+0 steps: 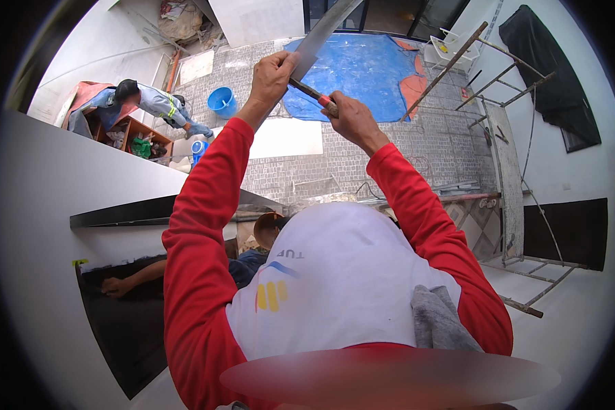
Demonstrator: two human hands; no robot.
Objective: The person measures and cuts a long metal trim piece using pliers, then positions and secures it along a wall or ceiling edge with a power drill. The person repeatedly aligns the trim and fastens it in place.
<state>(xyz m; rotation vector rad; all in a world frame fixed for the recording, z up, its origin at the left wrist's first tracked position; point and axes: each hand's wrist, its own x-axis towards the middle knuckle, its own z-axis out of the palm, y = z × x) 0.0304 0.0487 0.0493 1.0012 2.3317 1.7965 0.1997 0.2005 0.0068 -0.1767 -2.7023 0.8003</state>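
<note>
High above the tiled floor, both arms stretch out: left hand clasps a metal strip, right hand grips a red-handled tool.

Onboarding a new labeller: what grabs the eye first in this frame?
Two red-sleeved arms reach up at centre: the left hand grips a long grey blade, the right hand holds a red-handled tool against it. Behind them lies a blue tarp; at upper left a crouching person works beside a blue bucket.
</note>
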